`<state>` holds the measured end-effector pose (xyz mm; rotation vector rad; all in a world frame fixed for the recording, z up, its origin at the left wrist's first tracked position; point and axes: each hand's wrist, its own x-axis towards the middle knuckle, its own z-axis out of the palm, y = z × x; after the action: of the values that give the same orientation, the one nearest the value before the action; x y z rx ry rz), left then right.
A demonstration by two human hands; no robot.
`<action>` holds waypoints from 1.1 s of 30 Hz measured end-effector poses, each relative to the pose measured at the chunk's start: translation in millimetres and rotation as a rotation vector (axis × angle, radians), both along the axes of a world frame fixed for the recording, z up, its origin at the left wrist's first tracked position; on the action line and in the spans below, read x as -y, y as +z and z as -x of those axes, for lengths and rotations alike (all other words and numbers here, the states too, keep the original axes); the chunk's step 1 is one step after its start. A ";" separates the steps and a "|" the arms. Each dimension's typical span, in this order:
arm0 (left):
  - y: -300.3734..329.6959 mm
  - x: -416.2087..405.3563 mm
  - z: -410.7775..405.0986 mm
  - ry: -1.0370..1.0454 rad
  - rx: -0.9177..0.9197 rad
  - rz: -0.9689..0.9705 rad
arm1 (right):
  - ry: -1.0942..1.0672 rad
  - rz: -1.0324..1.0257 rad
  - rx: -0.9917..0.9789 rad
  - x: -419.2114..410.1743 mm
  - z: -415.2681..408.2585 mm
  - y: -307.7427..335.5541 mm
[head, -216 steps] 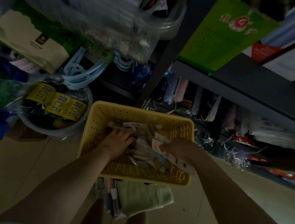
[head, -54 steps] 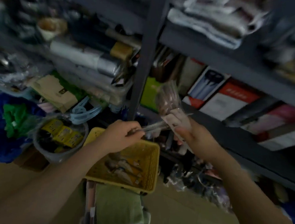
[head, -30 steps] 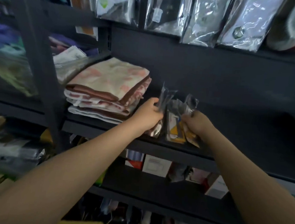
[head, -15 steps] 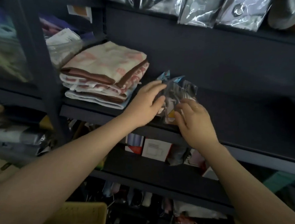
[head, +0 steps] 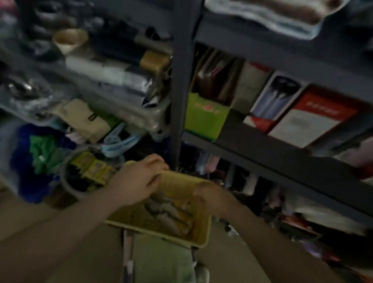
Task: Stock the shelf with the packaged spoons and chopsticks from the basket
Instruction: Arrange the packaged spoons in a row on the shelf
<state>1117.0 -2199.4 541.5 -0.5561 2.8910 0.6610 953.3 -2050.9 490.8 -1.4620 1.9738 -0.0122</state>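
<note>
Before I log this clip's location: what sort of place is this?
Probably a small household-goods shop or its stockroom. Dark metal shelving is crammed with boxed goods and bagged items, and a yellow basket of packets sits on the floor, with both hands over it.

Two bare arms show, with no sleeves on them. The left hand (head: 139, 181) and right hand (head: 210, 198) wear no gloves.

We can read nothing here — the print on the red-and-white box (head: 310, 119) and green box (head: 205, 118) is too blurred
</note>
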 end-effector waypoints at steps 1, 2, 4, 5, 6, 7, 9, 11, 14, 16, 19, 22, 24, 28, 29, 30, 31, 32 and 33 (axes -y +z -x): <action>-16.5 7.7 -8.2 0.030 0.043 -0.019 | -0.035 -0.078 0.059 6.0 -11.6 -24.6; -32.2 14.0 -14.5 0.058 0.074 -0.047 | -0.069 -0.147 0.095 12.0 -22.4 -47.4; -65.2 24.3 -23.2 0.099 0.129 -0.099 | -0.113 -0.248 0.135 24.5 -38.0 -91.2; -80.7 27.9 -25.3 0.110 0.147 -0.117 | -0.136 -0.287 0.132 30.5 -42.3 -112.2; -95.0 29.8 -26.5 0.117 0.159 -0.132 | -0.140 -0.330 0.120 35.9 -46.3 -128.3; -109.2 30.8 -27.4 0.120 0.179 -0.141 | -0.142 -0.357 0.106 40.0 -49.1 -145.8; -135.9 32.3 -28.4 0.124 0.222 -0.150 | -0.138 -0.389 0.055 43.6 -53.0 -172.9; -160.1 32.6 -30.5 0.138 0.225 -0.184 | -0.183 -0.388 0.055 42.2 -58.7 -194.3; -186.1 30.0 -31.1 0.154 0.294 -0.214 | -0.272 -0.343 0.059 40.5 -66.7 -212.7; -196.6 27.5 -28.1 0.154 0.350 -0.204 | -0.302 -0.363 0.127 44.6 -66.3 -213.5; -208.6 26.2 -22.3 0.171 0.443 -0.196 | -0.249 -0.401 0.151 53.5 -54.3 -198.0; -219.6 24.1 -18.9 0.179 0.619 -0.156 | -0.257 -0.393 0.171 59.5 -37.0 -165.1; -225.8 21.2 -15.9 0.130 0.720 -0.104 | -0.279 -0.415 0.226 61.3 -24.3 -134.2; -226.1 21.2 -8.8 0.086 0.710 -0.037 | -0.260 -0.533 0.263 57.7 2.9 -81.0; -225.4 20.9 -6.3 0.003 0.701 0.033 | -0.261 -0.555 0.249 55.0 7.2 -76.2; -226.1 19.9 -3.2 -0.091 0.683 0.114 | -0.254 -0.560 0.217 51.6 9.7 -73.7; -228.2 18.4 2.0 -0.143 0.655 0.167 | -0.238 -0.563 0.157 48.0 10.3 -72.0; -232.0 16.9 8.3 -0.162 0.612 0.201 | -0.226 -0.557 0.079 43.1 10.8 -74.5; -235.3 14.7 15.2 -0.181 0.557 0.231 | -0.219 -0.538 0.014 38.4 10.4 -78.8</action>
<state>1101.8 -2214.2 306.1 -0.4117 2.4541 0.1143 942.8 -2089.3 412.0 -0.8955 1.9175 0.3816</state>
